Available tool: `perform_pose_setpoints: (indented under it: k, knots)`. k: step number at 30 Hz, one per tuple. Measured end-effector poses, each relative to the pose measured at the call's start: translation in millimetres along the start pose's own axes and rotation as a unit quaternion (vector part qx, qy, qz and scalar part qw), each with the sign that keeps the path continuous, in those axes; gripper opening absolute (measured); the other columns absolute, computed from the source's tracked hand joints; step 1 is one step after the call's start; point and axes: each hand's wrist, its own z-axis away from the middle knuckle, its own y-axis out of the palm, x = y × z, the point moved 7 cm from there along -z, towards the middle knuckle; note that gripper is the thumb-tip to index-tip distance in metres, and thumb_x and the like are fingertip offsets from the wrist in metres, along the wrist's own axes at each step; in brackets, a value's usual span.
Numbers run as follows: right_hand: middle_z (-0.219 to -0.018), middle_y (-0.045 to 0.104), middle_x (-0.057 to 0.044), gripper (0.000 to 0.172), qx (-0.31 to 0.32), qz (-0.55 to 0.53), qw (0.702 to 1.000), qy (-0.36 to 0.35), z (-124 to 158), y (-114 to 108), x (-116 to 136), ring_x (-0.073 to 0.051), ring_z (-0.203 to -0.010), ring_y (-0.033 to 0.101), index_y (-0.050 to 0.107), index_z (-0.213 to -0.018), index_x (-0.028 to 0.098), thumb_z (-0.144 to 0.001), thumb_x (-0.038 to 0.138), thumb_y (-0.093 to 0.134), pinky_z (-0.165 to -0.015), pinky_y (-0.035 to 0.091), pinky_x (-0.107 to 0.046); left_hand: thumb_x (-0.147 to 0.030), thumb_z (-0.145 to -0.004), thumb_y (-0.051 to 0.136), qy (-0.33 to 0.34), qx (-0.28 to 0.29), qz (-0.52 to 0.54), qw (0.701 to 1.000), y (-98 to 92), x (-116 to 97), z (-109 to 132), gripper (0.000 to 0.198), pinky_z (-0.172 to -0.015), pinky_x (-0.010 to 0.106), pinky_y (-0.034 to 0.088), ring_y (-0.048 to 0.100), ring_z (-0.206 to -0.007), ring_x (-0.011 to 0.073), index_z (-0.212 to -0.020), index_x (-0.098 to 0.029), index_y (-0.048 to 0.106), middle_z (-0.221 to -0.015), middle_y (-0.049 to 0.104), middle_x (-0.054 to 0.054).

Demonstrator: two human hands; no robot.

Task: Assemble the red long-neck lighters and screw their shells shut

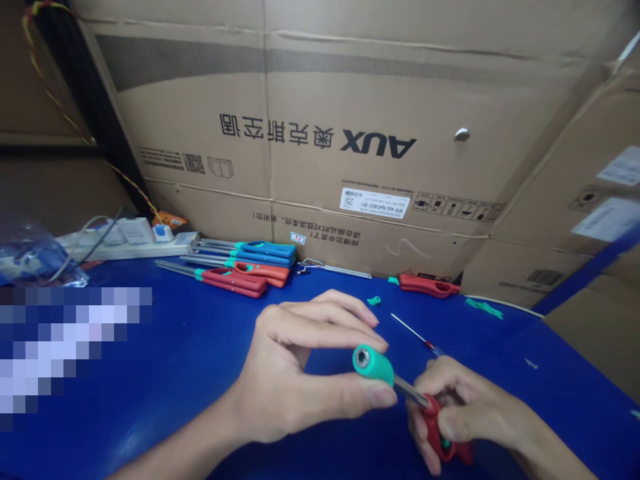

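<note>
My right hand (pixel 465 407) is wrapped round the red handle of a long-nosed lighter (pixel 433 417), whose metal tube points up and left toward the camera. A green plastic sleeve (pixel 377 365) sits at the far end of that tube, with a metal opening showing in its face. Thumb and fingers of my left hand (pixel 310 367) pinch the sleeve from below and above. Just beyond my right hand lies a thin screwdriver (pixel 411 329) with a red collar, its handle partly hidden by the fingers. A small green piece (pixel 374 301) rests past my left fingertips.
Blue lighters (pixel 265 252), an orange lighter (pixel 267 272) and red lighters (pixel 235 283) lie together at the back left. Another red lighter (pixel 427 285) lies by the cardboard wall (pixel 310 87). Green scraps (pixel 484 307) are at right; a power strip (pixel 135 248) and plastic bag (pixel 37 257) at left.
</note>
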Motion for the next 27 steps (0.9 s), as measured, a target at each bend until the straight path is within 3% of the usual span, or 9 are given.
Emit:
perform_pose_setpoints:
  k: [15, 22, 27]
  knots:
    - [-0.073, 0.073, -0.008, 0.05, -0.099, 0.123, 0.987, 0.002, 2.3, -0.3, 24.6, -0.013, -0.061, 0.055, 0.074, -0.08, 0.013, -0.088, 0.06, 0.062, -0.059, 0.043, -0.022, -0.01, -0.061, 0.088, -0.005, -0.039, -0.03, 0.999, -9.8, -0.7, -2.3, 0.03, -0.08, 0.034, 0.06, 0.07, -0.082, 0.0207, -0.085, -0.027, 0.082, -0.076, 0.078, 0.002]
    - [-0.077, 0.073, -0.003, 0.045, -0.161, 0.226, 0.96, -0.035, 2.1, -1.2, 31.6, -0.013, -0.067, 0.06, 0.073, -0.083, 0.018, -0.094, 0.057, 0.054, -0.064, 0.043, -0.022, -0.009, -0.064, 0.087, -0.001, -0.053, -0.042, 0.998, -13.0, -1.7, -3.8, 0.03, -0.081, 0.033, 0.061, 0.071, -0.084, 0.0204, -0.087, -0.028, 0.082, -0.079, 0.079, 0.001]
    - [-0.08, 0.076, -0.001, 0.028, -0.222, 0.283, 0.931, -0.059, 5.1, -0.5, 34.5, -0.014, -0.071, 0.067, 0.071, -0.086, 0.02, -0.095, 0.043, 0.058, -0.068, 0.047, -0.021, -0.007, -0.063, 0.086, 0.006, -0.062, -0.04, 0.997, -14.5, -1.8, -4.0, 0.028, -0.082, 0.027, 0.06, 0.071, -0.084, 0.0171, -0.084, -0.025, 0.082, -0.079, 0.079, 0.0]
